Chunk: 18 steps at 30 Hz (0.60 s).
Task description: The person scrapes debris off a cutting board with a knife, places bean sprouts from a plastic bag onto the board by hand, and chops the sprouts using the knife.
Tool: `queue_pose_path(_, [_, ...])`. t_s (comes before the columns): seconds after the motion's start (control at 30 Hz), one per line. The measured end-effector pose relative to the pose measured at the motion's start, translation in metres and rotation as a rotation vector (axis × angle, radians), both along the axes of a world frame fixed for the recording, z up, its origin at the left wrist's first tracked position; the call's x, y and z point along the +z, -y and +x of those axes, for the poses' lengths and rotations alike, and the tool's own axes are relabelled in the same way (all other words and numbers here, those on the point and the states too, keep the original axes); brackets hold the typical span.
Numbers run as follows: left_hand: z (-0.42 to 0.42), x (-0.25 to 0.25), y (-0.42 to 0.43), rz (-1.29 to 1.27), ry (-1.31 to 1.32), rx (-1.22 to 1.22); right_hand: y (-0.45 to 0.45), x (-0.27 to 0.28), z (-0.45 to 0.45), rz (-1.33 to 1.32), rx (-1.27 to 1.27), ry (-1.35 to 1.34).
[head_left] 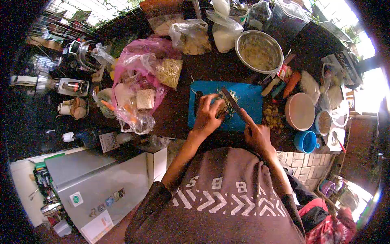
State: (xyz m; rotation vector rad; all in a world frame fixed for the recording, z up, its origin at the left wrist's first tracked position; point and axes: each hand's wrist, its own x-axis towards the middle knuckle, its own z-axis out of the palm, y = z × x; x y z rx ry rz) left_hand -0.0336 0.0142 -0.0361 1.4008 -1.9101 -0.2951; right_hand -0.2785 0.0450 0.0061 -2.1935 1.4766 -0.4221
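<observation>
On a blue cutting board [254, 99] lies a small heap of finely cut pale and green shreds [232, 102]. My right hand [258, 137] is wrapped round the handle of a knife [231, 99], whose blade lies across the shreds. Just left of the blade, my left hand [209, 115] rests on the board with its fingers curled over the food; what is under the fingertips is mostly hidden. A dark object [198, 101], too unclear to name, lies by the board's left side. Chopped yellowish pieces [273, 115] sit right of the board.
A metal bowl [259, 51] stands behind the board. Left is a pink plastic bag [134, 55] with noodle-like strands [169, 73]. At right are a pinkish container [300, 111], a blue cup [306, 141] and a carrot [291, 84]. Someone in red clothing [331, 229] is at lower right.
</observation>
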Motion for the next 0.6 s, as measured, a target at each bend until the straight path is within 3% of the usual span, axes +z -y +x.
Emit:
queue_pose_path(0.27, [-0.002, 0.006, 0.004, 0.103, 0.004, 0.033, 0.0, -0.004, 0.0, 0.013, 0.001, -0.002])
queue_pose_path(0.43, [-0.004, -0.004, 0.009, 0.024, -0.032, 0.01, 0.0, -0.002, -0.001, 0.024, 0.008, -0.029])
queue_pose_path(0.6, [0.003, 0.007, 0.003, 0.046, -0.03, 0.005, 0.001, 0.003, -0.001, 0.039, 0.022, 0.09])
